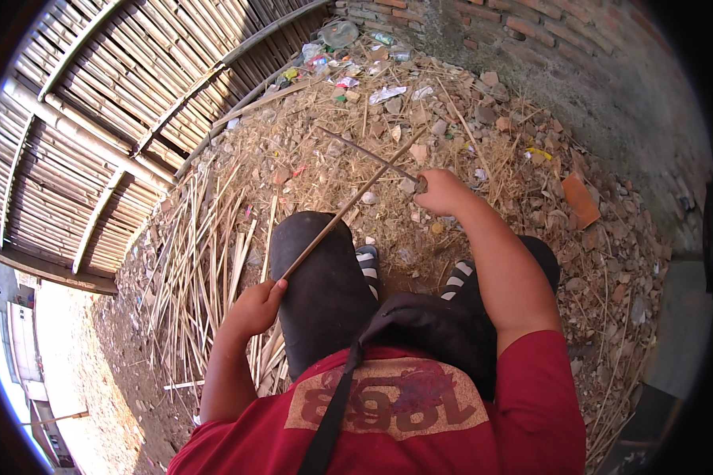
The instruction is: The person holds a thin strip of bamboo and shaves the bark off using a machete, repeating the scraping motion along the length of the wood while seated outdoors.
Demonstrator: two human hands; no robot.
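Observation:
My left hand (pixel 257 307) is closed around the lower end of a thin bamboo stick (pixel 330 225), beside my left knee. The stick slants up and away to the right, passing over that knee. My right hand (pixel 444 192) is wrapped round the near end of a long, thin, dark blade-like tool (pixel 352 146), which points to the far left. Stick and tool cross in front of my knees; I cannot tell whether they touch. The fingers of my right hand hide the tool's grip.
Split bamboo strips (pixel 202 261) lie in a heap at my left. Rubble, straw and litter (pixel 388 93) cover the ground ahead. A bamboo slat wall (pixel 158 79) stands at far left, a brick wall (pixel 562 47) at far right. An orange tile piece (pixel 581 201) lies right.

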